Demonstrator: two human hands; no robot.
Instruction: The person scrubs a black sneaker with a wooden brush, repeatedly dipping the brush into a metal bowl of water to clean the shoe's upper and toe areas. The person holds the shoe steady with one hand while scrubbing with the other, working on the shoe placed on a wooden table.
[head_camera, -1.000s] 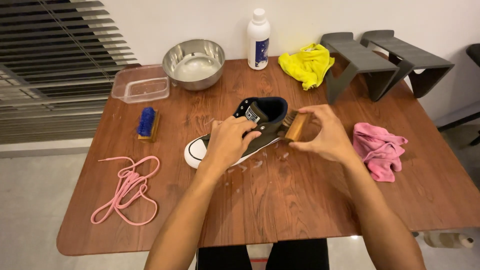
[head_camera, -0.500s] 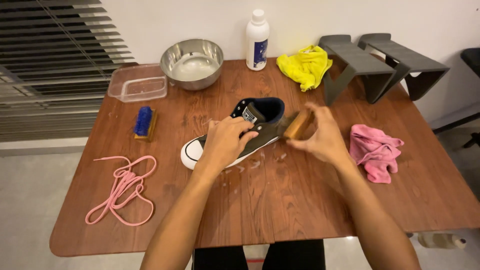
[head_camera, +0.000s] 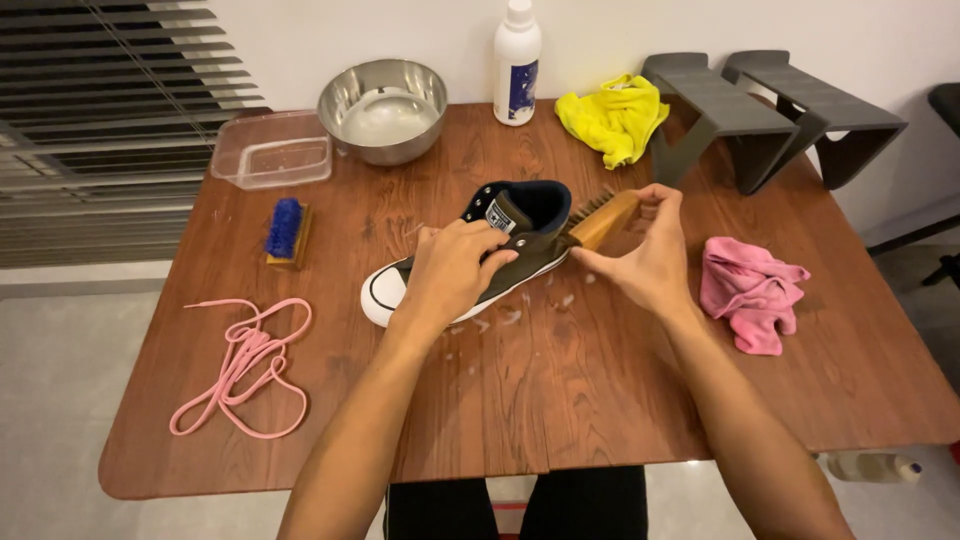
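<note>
A dark high-top sneaker (head_camera: 520, 215) with a white toe cap lies on its side in the middle of the wooden table (head_camera: 560, 400). My left hand (head_camera: 450, 270) presses down on its middle and grips it. My right hand (head_camera: 645, 255) holds a wooden-backed brush (head_camera: 600, 215), whose bristles meet the sneaker's heel. Small white foam spots dot the table just in front of the sneaker.
A pink shoelace (head_camera: 240, 365) lies at the left, a blue-bristled brush (head_camera: 285, 230) behind it. A clear plastic tub (head_camera: 272, 150), steel bowl (head_camera: 383, 110), white bottle (head_camera: 516, 65) and yellow cloth (head_camera: 610, 115) line the back. Two grey stands (head_camera: 760, 115) and a pink cloth (head_camera: 750, 290) sit right.
My right hand has shifted the brush along the sneaker's heel, and the sneaker has turned slightly under my left hand. Both hands keep their grip.
</note>
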